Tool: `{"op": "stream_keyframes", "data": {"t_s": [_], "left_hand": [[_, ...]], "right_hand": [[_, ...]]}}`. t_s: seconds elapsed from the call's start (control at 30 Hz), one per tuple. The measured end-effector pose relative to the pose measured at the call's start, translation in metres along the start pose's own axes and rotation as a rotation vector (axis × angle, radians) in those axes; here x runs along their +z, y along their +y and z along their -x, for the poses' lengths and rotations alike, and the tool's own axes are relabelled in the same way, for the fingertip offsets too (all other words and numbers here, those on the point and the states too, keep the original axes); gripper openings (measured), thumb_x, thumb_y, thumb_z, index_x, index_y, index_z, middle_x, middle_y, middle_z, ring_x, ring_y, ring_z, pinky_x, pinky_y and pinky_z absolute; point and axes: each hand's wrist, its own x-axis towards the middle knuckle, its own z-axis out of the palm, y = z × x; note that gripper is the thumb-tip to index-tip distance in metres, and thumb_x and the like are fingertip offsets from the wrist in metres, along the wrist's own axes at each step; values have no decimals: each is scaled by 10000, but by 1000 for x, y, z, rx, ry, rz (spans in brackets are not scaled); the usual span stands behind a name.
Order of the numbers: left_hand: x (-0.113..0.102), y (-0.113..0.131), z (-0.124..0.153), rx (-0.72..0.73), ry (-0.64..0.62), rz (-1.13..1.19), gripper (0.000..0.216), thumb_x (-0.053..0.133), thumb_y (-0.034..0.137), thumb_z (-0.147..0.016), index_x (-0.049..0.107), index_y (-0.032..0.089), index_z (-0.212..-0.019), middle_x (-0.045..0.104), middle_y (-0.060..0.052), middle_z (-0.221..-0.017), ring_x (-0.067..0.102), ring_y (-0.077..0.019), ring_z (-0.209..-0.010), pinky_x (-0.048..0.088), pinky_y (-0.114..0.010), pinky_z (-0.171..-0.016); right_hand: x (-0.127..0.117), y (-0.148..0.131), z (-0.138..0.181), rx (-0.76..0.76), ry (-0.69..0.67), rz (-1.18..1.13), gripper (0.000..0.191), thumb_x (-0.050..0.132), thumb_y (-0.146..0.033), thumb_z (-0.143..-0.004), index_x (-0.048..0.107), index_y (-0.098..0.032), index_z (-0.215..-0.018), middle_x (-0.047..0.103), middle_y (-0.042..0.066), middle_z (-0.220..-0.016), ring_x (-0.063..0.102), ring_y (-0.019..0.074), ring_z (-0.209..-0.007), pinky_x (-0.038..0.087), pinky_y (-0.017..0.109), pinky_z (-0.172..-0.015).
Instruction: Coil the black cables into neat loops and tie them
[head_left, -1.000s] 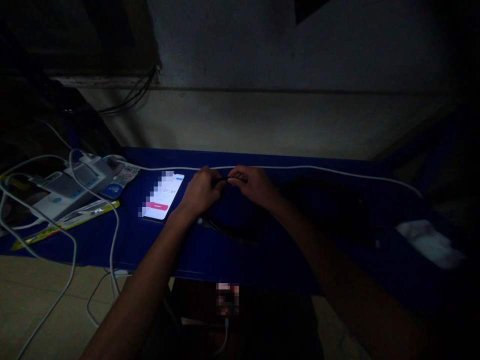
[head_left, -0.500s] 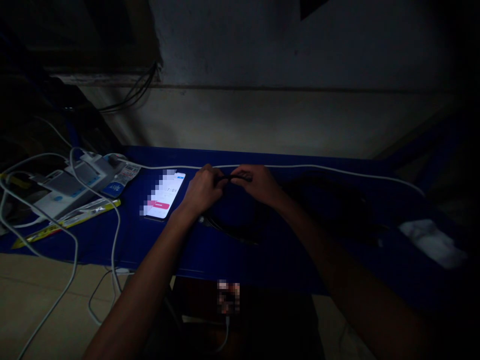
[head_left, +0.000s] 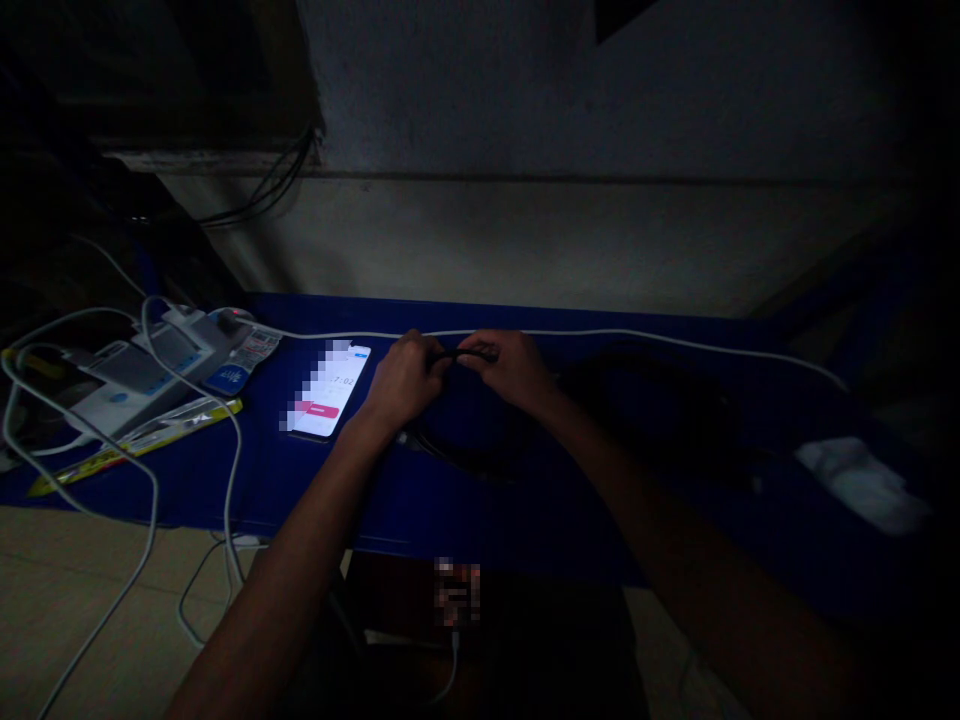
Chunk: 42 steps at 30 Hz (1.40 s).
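A black cable (head_left: 453, 354) stretches between my two hands over the blue table (head_left: 420, 515). My left hand (head_left: 409, 375) is closed on one part of it, just right of a lit phone (head_left: 330, 395). Fingers of my right hand (head_left: 511, 368) pinch the cable a short way to the right. More of the black cable curves in a loop on the table below my hands. Its far parts are lost in the dark, and I cannot make out its ends.
At the left lie a white power strip (head_left: 101, 405) with plugs, a small packet (head_left: 244, 357) and a yellow-edged wrapper (head_left: 142, 440). A white cable (head_left: 622, 332) runs along the table's back. Crumpled white tissue (head_left: 862, 485) lies at the right; dark coils (head_left: 652, 410) are nearer.
My right hand has shifted very slightly to the left along the cable. The loop below has moved a little. My left hand stays in place.
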Motion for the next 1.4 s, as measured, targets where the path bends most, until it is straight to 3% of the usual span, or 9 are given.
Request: {"op": "stream_keyframes", "data": {"t_s": [0.23, 0.5, 0.7, 1.03, 1.17, 1.4], "left_hand": [[2, -1, -1, 18, 31, -2, 135, 625, 267, -975, 735, 193, -999, 693, -103, -1013, 661, -243, -905, 532, -396, -829], [3, -2, -1, 34, 40, 23, 110, 636, 266, -962, 717, 194, -941, 679, -99, -968, 638, -238, -861, 521, -395, -801], [5, -3, 0, 34, 46, 84, 111, 646, 269, -957, 725, 200, -918, 680, -88, -948, 627, -227, -852, 516, -390, -831], [3, -3, -1, 28, -24, 8, 146, 622, 239, -974, 759, 189, -963, 690, -103, -982, 650, -238, -896, 527, -410, -883], [2, -3, -1, 8, -37, 5, 146, 634, 253, -974, 761, 187, -1000, 699, -104, -1021, 664, -237, -911, 533, -397, -874], [2, -2, 1, -7, -18, -15, 170, 639, 271, -973, 767, 191, -1052, 700, -110, -1059, 670, -238, -933, 544, -404, -875]], "right_hand": [[-1, -3, 3, -46, 25, 54, 114, 728, -172, -881, 790, -250, -937, 818, 36, -995, 760, 240, -936, 568, 389, -881], [-4, -9, 1, -50, 33, 111, 103, 719, -156, -862, 780, -225, -907, 803, 29, -896, 717, 208, -806, 519, 334, -740], [-5, -12, 0, -44, 17, 153, 117, 724, -135, -842, 797, -221, -875, 803, 31, -868, 691, 196, -749, 502, 334, -719], [-3, 5, -1, -70, -69, 121, 118, 737, -182, -887, 798, -251, -961, 817, 31, -973, 751, 234, -907, 554, 378, -844], [-2, 7, 1, -50, -23, 109, 264, 777, -161, -853, 776, -248, -1103, 809, 47, -1021, 753, 243, -949, 565, 388, -877], [-5, 4, 1, -65, -87, 124, 167, 726, -152, -876, 764, -257, -1000, 800, 36, -1038, 739, 244, -990, 557, 404, -913]]}}
